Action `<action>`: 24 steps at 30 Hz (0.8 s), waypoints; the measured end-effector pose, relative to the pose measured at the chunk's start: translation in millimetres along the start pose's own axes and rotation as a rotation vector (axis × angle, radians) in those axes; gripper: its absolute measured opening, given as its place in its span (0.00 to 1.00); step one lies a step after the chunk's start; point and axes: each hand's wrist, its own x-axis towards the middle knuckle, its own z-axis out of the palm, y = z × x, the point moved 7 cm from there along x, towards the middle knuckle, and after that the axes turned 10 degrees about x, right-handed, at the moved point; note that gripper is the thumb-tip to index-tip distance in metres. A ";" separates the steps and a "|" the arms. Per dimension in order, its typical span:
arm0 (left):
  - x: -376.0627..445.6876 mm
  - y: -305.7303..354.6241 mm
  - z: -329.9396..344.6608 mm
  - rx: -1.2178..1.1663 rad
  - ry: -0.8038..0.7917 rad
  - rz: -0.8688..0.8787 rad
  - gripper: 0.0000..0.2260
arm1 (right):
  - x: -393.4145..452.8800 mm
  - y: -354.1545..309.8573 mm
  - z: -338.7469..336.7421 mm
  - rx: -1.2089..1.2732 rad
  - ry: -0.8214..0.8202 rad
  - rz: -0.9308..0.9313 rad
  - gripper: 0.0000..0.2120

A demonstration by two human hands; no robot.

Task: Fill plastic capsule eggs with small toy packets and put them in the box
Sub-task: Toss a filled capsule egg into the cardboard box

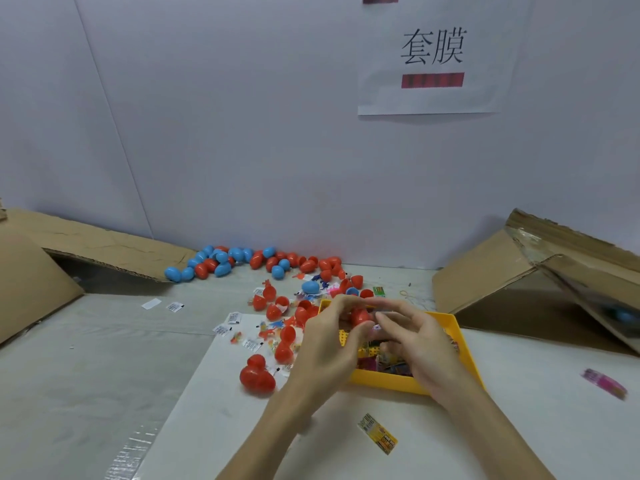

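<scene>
White wall sheet (433, 60) reads "套膜".

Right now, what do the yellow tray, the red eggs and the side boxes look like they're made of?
Yellow tray: looks like moulded plastic, with smooth opaque walls and an even colour.
Red eggs: glossy hard plastic, with soft highlights; some lie split into open halves.
Left box and right box: brown corrugated cardboard, matte, with creased flaps; the right one's raw edge shows.

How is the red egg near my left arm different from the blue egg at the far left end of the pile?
The red egg lies open, its two halves side by side, near the left hand; the blue egg is closed, far back by the cardboard flap. Red looks bigger only because it is closer. Both are smooth plastic.
</scene>
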 end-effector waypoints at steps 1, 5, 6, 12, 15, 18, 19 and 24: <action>-1.3 -2.4 0.6 -0.032 -0.015 -0.015 0.12 | -2.1 -2.6 4.3 -0.077 -0.025 -0.044 0.13; -5.5 -17.4 -2.3 -0.098 -0.055 -0.083 0.06 | -6.4 -6.1 15.8 -0.228 -0.099 -0.103 0.15; -6.2 -19.8 -3.7 -0.098 -0.055 -0.094 0.06 | -7.1 -5.7 16.7 -0.230 -0.104 -0.094 0.15; -7.1 -22.0 -4.2 -0.062 -0.025 -0.151 0.10 | -5.7 -2.2 14.3 -0.284 -0.038 -0.111 0.12; -7.2 -16.8 1.5 -0.115 -0.063 -0.110 0.10 | -3.9 -0.3 10.6 -0.246 0.000 -0.110 0.10; -7.5 -13.0 3.3 -0.017 -0.051 -0.039 0.17 | -3.3 3.2 10.0 -0.187 -0.009 -0.087 0.09; -7.5 -11.7 1.1 0.025 -0.022 -0.014 0.18 | -2.9 4.5 10.9 -0.180 -0.022 -0.081 0.09; -5.8 -7.7 -7.9 0.115 0.035 0.077 0.18 | 1.0 4.4 6.4 -0.153 0.027 -0.094 0.10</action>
